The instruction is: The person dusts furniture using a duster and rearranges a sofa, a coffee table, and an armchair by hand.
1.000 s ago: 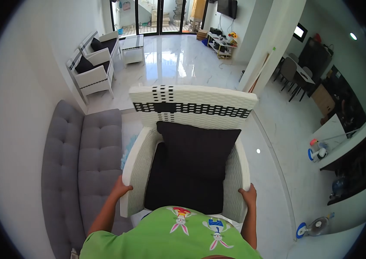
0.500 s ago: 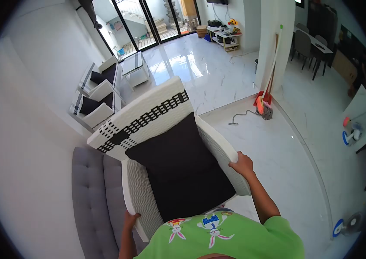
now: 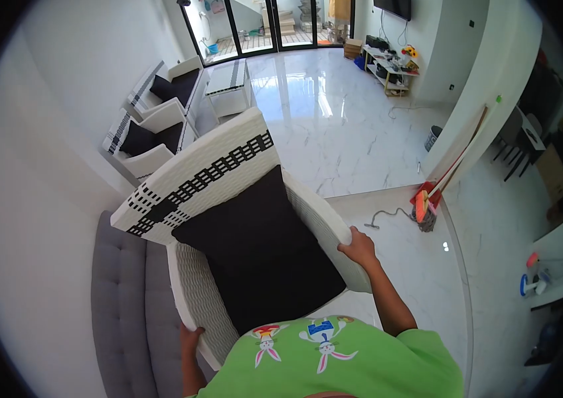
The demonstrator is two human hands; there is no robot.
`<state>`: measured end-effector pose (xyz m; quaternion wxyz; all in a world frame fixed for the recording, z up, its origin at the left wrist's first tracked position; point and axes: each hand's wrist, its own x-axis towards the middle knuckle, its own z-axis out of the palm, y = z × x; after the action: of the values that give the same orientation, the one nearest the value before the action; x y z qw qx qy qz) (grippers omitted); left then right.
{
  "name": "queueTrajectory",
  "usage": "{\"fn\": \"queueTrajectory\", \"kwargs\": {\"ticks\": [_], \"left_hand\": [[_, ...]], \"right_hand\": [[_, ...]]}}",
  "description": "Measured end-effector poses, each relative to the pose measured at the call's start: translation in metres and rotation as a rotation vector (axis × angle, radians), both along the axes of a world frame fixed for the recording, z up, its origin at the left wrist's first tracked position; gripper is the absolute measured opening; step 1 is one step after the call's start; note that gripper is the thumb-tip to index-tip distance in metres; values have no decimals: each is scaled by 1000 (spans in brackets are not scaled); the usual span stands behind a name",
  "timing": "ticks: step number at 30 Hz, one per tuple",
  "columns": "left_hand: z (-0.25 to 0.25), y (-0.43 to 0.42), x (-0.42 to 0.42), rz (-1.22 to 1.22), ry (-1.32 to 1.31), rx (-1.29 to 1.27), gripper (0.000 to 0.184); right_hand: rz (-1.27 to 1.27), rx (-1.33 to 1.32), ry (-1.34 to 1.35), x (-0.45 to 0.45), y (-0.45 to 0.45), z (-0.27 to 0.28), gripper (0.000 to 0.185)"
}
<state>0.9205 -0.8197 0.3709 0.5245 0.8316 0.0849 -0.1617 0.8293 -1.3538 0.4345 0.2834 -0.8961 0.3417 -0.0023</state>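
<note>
A white woven armchair [image 3: 192, 322] with a black checked band on its backrest is right in front of my body, its back facing away from me. On it lie a black back cushion [image 3: 241, 229] and a black seat cushion [image 3: 281, 288]. My right hand [image 3: 359, 248] grips the front of the right armrest, thumb on top. My left hand [image 3: 190, 338] is wrapped round the front of the left armrest, most of its fingers hidden behind it. The chair's legs are out of sight.
A grey tufted sofa [image 3: 119, 298] runs along the left wall, close to the chair. Further off stand a matching armchair [image 3: 152, 159], a white table [image 3: 230, 96] and a low shelf [image 3: 388, 76]. A mop [image 3: 425, 219] leans near a pillar [image 3: 481, 113], beside a floor step.
The view has swung, so the room appears shifted lower and the pillar further right. Both hands keep their hold on the armrests, and the chair sits slightly further left in view.
</note>
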Motion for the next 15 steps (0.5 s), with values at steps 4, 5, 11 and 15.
{"fn": "queueTrajectory", "kwargs": {"ticks": [4, 5, 11, 15], "left_hand": [[-12, -43, 56, 8, -30, 139, 67], [-11, -59, 72, -20, -11, 111, 68], [-7, -168, 202, -119, -62, 162, 69], [9, -266, 290, -144, -229, 294, 68]], "right_hand": [[-3, 27, 49, 62, -50, -2, 61], [-1, 30, 51, 74, -66, -7, 61], [-85, 71, 47, 119, -155, -41, 62], [-164, 57, -85, 191, -256, -43, 60]]}}
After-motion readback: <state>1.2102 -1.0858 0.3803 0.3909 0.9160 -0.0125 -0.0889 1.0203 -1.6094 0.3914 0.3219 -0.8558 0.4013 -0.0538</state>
